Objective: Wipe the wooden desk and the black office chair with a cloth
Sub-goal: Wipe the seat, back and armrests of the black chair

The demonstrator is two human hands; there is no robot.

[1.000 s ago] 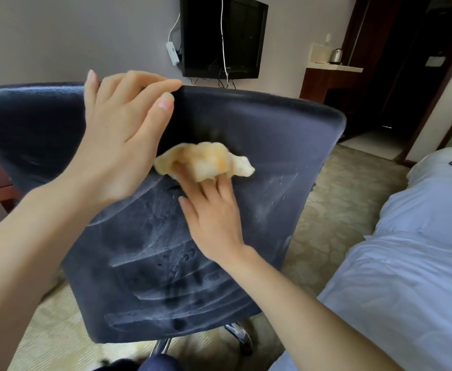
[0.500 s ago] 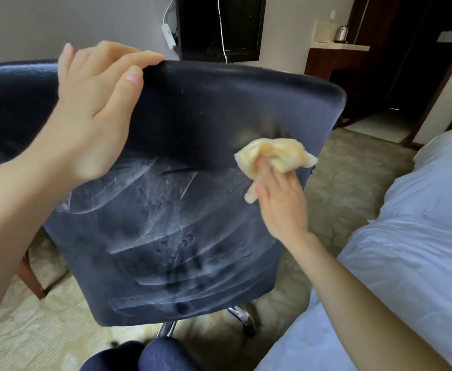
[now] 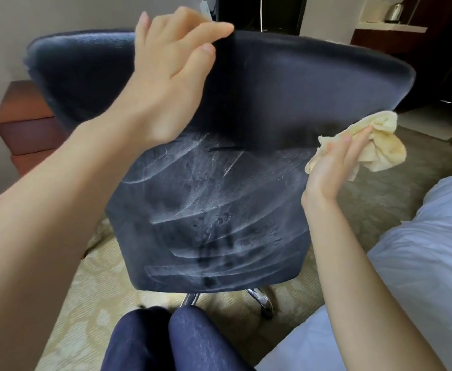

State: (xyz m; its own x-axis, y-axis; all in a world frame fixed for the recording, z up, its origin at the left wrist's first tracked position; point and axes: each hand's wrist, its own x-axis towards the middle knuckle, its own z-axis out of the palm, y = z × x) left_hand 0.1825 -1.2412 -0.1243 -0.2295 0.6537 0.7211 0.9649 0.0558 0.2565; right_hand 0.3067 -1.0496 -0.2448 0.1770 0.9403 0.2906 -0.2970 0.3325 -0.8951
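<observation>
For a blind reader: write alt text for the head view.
A person's left hand grips the top edge of a streaked black office chair while the right hand holds a crumpled yellow cloth at its right edge. A white bed lies to the right.

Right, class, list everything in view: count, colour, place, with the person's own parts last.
office chair: one, black, centre, streaked back facing us.
cloth: one, pale yellow, at chair's right edge.
chair base: one, chrome, under chair.
bed: one, white, right.
wooden drawers: one unit, reddish brown, left.
screen: one, black, top wall.
kettle: one, silver, top right.
carpet: one, beige patterned, floor.
knees: two, dark blue trousers, bottom.
left hand: one, grips chair's top edge.
right hand: one, holds cloth.
</observation>
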